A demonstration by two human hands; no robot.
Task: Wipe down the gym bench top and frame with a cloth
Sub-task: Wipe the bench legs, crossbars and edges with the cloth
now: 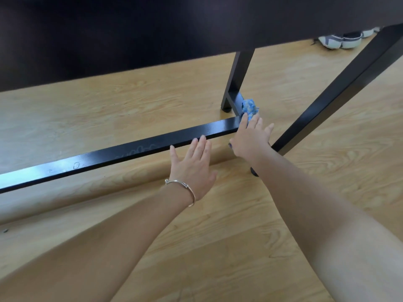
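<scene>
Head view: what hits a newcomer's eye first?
The right hand presses a blue cloth onto the end of the glossy black crossbar, mid-frame by a leg joint. The left hand, silver bracelet at its wrist, lies flat with fingertips at the bar's near edge. The dark bench top fills the upper frame.

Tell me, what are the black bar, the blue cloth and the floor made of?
Bar: probably metal, painted glossy black; it has square edges and shines. Cloth: soft fuzzy fabric, maybe microfibre; it bunches up. Floor: wood or wood-look laminate; grain lines show.
</scene>
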